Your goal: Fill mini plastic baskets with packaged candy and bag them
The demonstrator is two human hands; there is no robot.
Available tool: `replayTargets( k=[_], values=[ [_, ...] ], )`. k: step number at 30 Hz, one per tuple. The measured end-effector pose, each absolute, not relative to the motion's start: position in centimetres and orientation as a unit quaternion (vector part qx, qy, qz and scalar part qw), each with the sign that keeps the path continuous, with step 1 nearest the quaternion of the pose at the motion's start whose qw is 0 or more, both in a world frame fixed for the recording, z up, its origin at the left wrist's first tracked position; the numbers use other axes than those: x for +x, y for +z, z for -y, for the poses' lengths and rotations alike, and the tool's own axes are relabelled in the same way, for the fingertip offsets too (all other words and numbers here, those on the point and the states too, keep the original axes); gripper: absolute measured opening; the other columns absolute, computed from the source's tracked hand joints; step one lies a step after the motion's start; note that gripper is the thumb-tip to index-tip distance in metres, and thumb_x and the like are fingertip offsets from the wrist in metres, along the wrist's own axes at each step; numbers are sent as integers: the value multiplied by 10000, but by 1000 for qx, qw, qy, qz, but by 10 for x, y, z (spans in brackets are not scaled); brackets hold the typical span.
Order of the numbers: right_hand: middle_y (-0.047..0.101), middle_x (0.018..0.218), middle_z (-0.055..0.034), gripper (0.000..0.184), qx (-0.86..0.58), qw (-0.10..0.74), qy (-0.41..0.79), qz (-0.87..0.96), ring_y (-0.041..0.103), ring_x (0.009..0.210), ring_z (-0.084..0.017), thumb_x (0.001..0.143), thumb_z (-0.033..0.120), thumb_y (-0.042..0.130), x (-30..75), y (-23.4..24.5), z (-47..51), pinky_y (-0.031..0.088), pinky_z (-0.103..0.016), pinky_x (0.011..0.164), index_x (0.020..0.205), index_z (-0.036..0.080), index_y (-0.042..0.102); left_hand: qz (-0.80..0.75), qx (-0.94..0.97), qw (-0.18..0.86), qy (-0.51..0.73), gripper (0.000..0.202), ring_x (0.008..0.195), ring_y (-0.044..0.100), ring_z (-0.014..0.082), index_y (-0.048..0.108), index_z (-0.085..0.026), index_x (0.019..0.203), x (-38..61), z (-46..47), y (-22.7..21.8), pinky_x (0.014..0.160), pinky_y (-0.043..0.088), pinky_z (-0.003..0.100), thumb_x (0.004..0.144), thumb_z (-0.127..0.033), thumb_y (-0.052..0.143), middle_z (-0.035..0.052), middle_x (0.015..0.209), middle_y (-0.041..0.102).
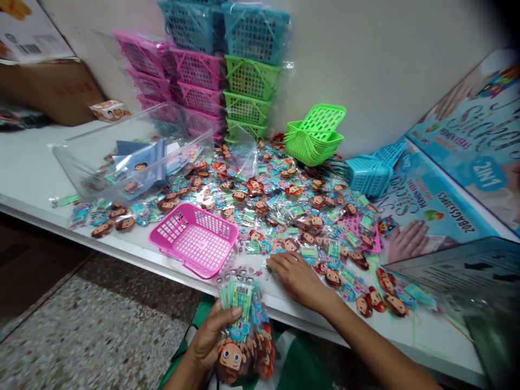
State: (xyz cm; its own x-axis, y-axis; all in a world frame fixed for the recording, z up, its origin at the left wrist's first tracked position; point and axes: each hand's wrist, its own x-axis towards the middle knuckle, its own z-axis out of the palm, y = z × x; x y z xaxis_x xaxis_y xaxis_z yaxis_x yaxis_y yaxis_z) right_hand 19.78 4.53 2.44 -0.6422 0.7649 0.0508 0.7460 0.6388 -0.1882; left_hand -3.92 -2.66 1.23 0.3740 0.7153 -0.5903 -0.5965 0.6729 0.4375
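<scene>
My left hand [213,330] grips a bunch of keychain packets [239,325] in front of the table edge. They are clear bags with cartoon heads and green-striped cards, heads hanging down and metal rings at the top. My right hand [294,276] lies palm down at the front of the table, fingers stretched out and touching the near edge of a wide heap of similar packets [317,219]. Whether anything lies under its fingertips is hidden. Just left of the hands, a pink plastic basket [195,238] stands at the table's front edge, its inside showing bare mesh.
A clear plastic bin [73,168] with blue cards stands at the left. Stacked bagged baskets [199,70] rise against the wall. Green baskets [312,141] and blue baskets [369,173] sit behind the heap. Large sticker boxes [447,189] lean at the right.
</scene>
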Motion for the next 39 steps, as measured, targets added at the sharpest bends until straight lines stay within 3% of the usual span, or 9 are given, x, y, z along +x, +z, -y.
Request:
replayTargets(
  k=[6, 12, 16, 19, 22, 25, 28, 34, 39],
  values=[
    [656, 968, -101, 230, -465, 6, 17, 885, 563, 895, -212, 887, 104, 432, 197, 10, -42, 374, -375, 855, 1029, 160, 605, -415, 52, 817, 396, 165, 597, 675, 192, 676, -108, 795, -34, 30, 12, 724, 528, 333, 645, -144, 733, 54, 658, 713],
    [532, 1295, -108, 432, -425, 1, 41, 904, 474, 1152, -242, 878, 121, 456, 204, 15, -24, 337, -402, 927, 1300, 212, 440, -411, 23, 815, 407, 106, 523, 651, 160, 667, -113, 714, -38, 28, 7, 621, 515, 273, 629, -104, 729, 33, 610, 703],
    [645, 976, -108, 210, -438, -20, 28, 898, 565, 916, -224, 893, 123, 451, 200, 10, -31, 396, -383, 830, 1048, 174, 583, -404, 6, 818, 409, 102, 493, 639, 145, 648, -126, 682, -37, 31, 9, 550, 485, 234, 628, -94, 728, 14, 583, 693],
    [631, 920, -116, 196, -511, 87, 78, 851, 563, 876, -233, 906, 155, 417, 181, 18, -24, 428, -377, 791, 1014, 159, 580, -404, 16, 817, 412, 115, 517, 647, 154, 663, -125, 720, -35, 33, 12, 613, 504, 262, 628, -102, 728, 21, 603, 697],
    [631, 906, -61, 217, -547, 234, 270, 757, 585, 828, -184, 941, 246, 372, 157, 31, -2, 470, -295, 735, 1033, 191, 560, -400, 30, 815, 418, 124, 579, 665, 181, 678, -122, 754, -34, 34, 13, 701, 515, 314, 638, -117, 719, 36, 629, 701],
    [622, 887, -32, 245, -516, 266, 382, 719, 594, 817, -150, 946, 258, 360, 143, 37, 14, 478, -247, 721, 910, 202, 596, -390, 42, 823, 410, 114, 594, 667, 190, 681, -115, 752, -36, 33, 11, 708, 515, 322, 643, -126, 711, 48, 627, 699],
    [626, 907, -43, 285, -514, 229, 345, 751, 592, 848, -153, 946, 273, 367, 147, 34, 4, 470, -263, 766, 864, 205, 631, -390, 50, 833, 390, 113, 556, 651, 173, 685, -106, 766, -41, 32, 9, 654, 512, 296, 658, -134, 703, 59, 646, 705],
    [549, 1236, -141, 445, -551, 94, 103, 823, 513, 1089, -260, 897, 361, 484, 149, 18, -68, 435, -369, 878, 1286, 147, 467, -388, 52, 833, 391, 85, 552, 646, 165, 678, -110, 765, -43, 35, 9, 615, 501, 270, 686, -139, 678, 57, 659, 707],
    [642, 964, -131, 180, -513, -14, 46, 857, 546, 940, -240, 875, 161, 490, 135, 10, -98, 432, -342, 780, 999, 147, 620, -371, 37, 838, 399, 152, 624, 673, 199, 672, -126, 821, -43, 39, 7, 727, 517, 347, 669, -117, 666, 56, 689, 711]
  ],
)
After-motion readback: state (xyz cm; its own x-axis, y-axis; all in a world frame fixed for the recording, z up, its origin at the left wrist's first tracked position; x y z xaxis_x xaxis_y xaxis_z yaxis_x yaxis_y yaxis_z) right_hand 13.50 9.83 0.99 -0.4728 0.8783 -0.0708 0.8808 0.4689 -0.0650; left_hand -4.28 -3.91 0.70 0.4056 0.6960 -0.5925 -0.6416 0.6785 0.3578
